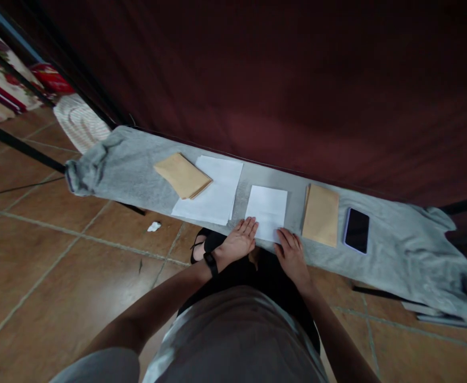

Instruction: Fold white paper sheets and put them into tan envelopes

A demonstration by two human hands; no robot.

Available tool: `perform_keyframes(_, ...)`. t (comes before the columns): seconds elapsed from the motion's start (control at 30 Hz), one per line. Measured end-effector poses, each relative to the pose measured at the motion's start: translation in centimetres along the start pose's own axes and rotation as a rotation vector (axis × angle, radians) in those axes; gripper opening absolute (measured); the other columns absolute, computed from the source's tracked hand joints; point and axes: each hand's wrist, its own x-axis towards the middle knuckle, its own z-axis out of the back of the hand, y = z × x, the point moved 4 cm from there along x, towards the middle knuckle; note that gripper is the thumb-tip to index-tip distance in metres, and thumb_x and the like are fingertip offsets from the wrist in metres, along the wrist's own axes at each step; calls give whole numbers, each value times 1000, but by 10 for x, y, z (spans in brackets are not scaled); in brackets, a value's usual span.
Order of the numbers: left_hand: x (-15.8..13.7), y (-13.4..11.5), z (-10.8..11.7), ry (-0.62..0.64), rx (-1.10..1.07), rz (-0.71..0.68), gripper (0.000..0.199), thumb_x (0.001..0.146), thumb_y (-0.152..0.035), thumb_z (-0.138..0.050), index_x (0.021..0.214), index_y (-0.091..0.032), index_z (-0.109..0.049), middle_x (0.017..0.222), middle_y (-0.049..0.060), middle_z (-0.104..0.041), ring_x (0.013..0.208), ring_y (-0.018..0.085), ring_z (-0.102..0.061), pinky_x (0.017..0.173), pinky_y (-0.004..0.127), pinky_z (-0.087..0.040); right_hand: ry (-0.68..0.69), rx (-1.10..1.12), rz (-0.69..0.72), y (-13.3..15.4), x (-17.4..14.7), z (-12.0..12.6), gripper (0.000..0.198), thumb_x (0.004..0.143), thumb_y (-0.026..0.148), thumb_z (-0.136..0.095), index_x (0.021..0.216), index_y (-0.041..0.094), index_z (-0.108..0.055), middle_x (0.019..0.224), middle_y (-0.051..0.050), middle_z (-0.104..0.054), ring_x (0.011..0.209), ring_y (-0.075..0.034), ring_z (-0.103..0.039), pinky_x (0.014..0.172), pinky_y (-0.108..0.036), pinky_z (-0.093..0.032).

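Observation:
A small white sheet of paper, perhaps folded, lies on the grey cloth in front of me. My left hand, with a dark band on its wrist, is turned partly on its side with straight fingers at the paper's lower left corner. At the lower right corner, my right hand rests its outstretched fingers on the paper's edge. Larger white sheets lie to the left, partly under a stack of brown envelopes. Right of the small paper is another brown envelope stack.
A phone lies right of the envelopes. The grey cloth covers a long narrow board and is bunched at both ends. Behind it hangs a dark red curtain. A crumpled white scrap is on the tiled floor.

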Motion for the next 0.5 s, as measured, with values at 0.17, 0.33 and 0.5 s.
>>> perform_keyframes(0.17,0,7,3,-6,-39,-16,57,99,-27,-42,152,-6,-36,161,21,-33,152,28,-27,124,46,-24,23,-12,17,-2,3,3,48,103,33,-44,149,21,-46,146,-13,-56,134,-28,-51,113,-49,-39)
perform_keyframes(0.33,-1,11,3,30,-57,-64,50,102,-23,-35,151,-12,-39,162,15,-34,152,25,-28,125,45,-23,83,-59,76,-8,10,9,40,103,31,-46,139,18,-58,144,-12,-59,131,-27,-55,115,-46,-40)
perform_keyframes(0.5,4,14,0,-11,-173,-45,51,95,-11,-36,142,-19,-52,153,10,-51,146,21,-41,122,42,-29,174,-105,171,-12,19,19,35,100,22,-49,132,17,-64,140,-13,-62,123,-25,-61,110,-43,-47)
